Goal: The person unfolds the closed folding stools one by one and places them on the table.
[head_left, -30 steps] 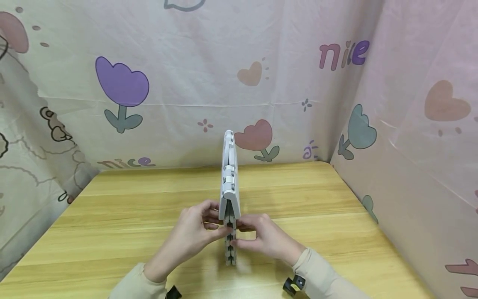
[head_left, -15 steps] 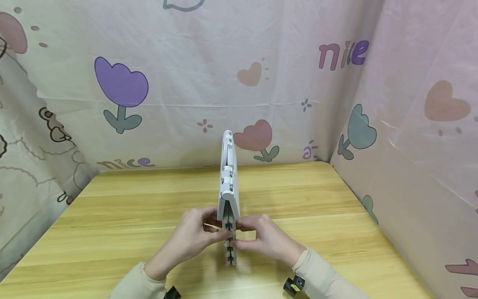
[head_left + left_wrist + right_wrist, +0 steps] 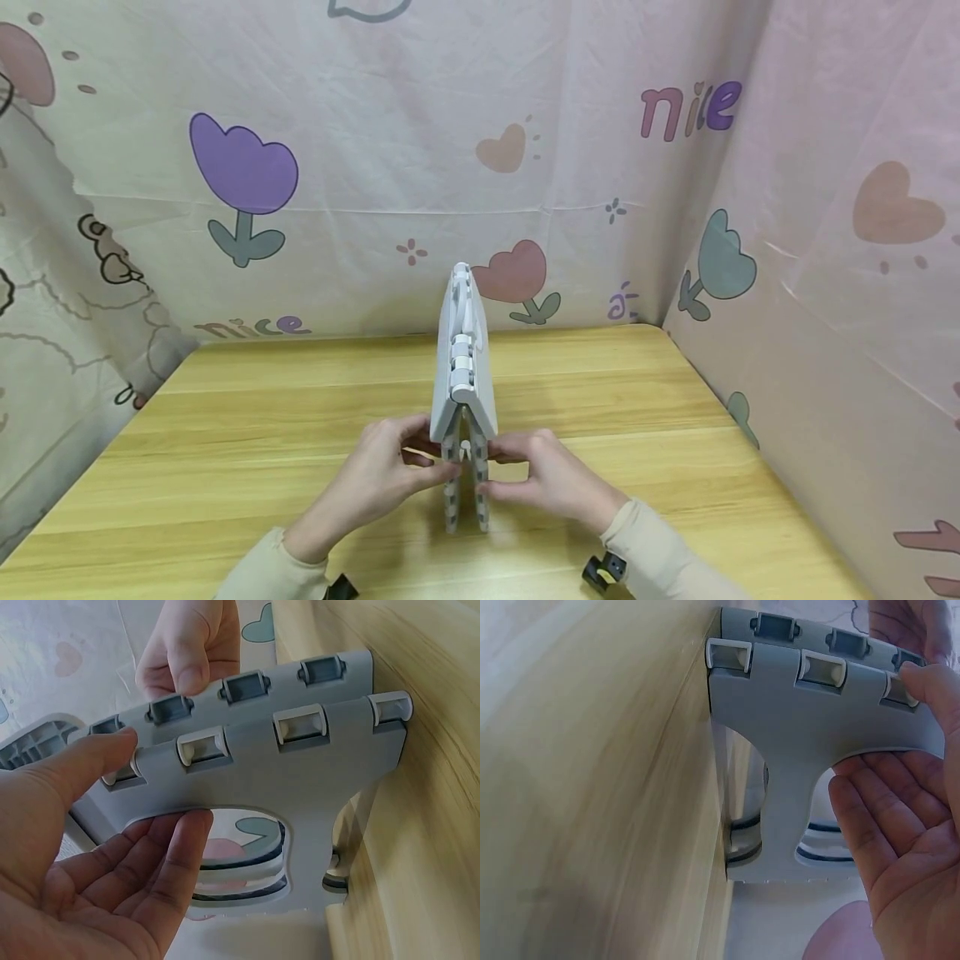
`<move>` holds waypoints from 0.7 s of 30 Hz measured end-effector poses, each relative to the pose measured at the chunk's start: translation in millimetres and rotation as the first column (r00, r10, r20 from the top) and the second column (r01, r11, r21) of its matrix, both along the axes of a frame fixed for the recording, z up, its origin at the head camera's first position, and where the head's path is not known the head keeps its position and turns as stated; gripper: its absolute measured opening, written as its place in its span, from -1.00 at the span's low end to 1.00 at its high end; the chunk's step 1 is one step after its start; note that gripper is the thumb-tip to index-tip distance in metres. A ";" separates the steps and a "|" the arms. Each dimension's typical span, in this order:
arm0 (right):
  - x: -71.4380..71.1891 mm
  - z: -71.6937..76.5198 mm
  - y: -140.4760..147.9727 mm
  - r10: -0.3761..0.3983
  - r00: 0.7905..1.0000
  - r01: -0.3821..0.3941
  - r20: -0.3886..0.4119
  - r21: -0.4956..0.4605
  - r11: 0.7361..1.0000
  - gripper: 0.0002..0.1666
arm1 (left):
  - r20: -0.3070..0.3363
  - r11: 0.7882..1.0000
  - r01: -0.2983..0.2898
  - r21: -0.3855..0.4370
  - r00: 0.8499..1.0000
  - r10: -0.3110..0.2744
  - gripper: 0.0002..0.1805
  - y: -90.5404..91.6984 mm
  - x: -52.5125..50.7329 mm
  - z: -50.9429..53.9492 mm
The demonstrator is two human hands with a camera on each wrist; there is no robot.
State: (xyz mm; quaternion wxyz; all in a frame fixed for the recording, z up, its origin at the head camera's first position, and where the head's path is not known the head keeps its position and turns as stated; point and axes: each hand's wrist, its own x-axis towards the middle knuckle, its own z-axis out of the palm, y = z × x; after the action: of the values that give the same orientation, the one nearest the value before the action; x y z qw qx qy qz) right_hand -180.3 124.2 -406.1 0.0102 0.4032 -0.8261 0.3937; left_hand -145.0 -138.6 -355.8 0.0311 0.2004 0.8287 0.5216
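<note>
A grey-white plastic folding step stool (image 3: 480, 383) stands upright on the table, partly folded, its two top panels sloping down from a hinged ridge. My left hand (image 3: 378, 467) pinches the left half of the near leg panel, thumb over the hinge-lugged edge and fingers at the oval cutout. On the other side my right hand (image 3: 551, 475) grips the right half (image 3: 787, 712) the same way. A narrow gap separates these two halves. The left wrist view shows the left half's lugs (image 3: 300, 724) close up; the stool's far legs are mostly hidden in the head view.
The wooden table (image 3: 300, 417) extends on both sides of the stool. A patterned curtain (image 3: 360, 167) hangs behind it, and another curtain side (image 3: 840, 292) borders the right edge. Black wrist straps (image 3: 603, 571) sit at the sleeves.
The near leg halves, pressed together earlier, now stand apart. The top panels have spread wider, with the left hand moving slightly left and the right hand slightly right.
</note>
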 end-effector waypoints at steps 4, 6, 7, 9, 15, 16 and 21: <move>-0.6 -0.7 3.8 -0.005 1.000 0.006 -0.010 0.004 1.000 -0.56 | -0.002 1.000 0.000 0.003 1.000 0.000 -0.54 -5.0 0.9 -1.0; -0.6 -0.9 5.9 -0.005 1.000 0.005 -0.012 0.005 1.000 -0.56 | -0.006 1.000 -0.005 0.002 1.000 0.005 -0.54 -7.5 1.3 -1.4; -0.8 -1.2 6.8 -0.003 1.000 0.003 -0.009 0.004 1.000 -0.55 | -0.010 1.000 -0.007 0.000 1.000 0.007 -0.55 -8.8 1.3 -1.7; -1.0 -1.4 9.1 0.000 1.000 0.000 -0.013 0.004 1.000 -0.55 | -0.017 1.000 -0.009 0.000 1.000 0.009 -0.55 -11.3 1.5 -2.3; -1.0 -1.5 16.5 -0.014 1.000 0.015 -0.026 0.012 1.000 -0.50 | -0.015 1.000 -0.008 -0.009 1.000 0.008 -0.57 -17.6 2.7 -2.8; -0.9 -1.5 17.7 -0.019 0.999 0.019 -0.027 0.013 1.000 -0.50 | -0.012 1.000 -0.010 -0.013 1.000 0.009 -0.57 -18.4 3.1 -2.8; -1.3 -1.3 23.0 -0.025 0.999 0.026 -0.043 0.017 1.000 -0.50 | -0.009 1.000 -0.006 -0.017 1.000 0.005 -0.53 -23.1 3.3 -3.2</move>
State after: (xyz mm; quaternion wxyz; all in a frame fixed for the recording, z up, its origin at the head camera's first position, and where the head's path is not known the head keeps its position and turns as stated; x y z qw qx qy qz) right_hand -181.5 147.1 -407.3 0.0296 0.4010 -0.8341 0.3777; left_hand -141.7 -161.8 -359.0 0.0276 0.2002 0.8338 0.5137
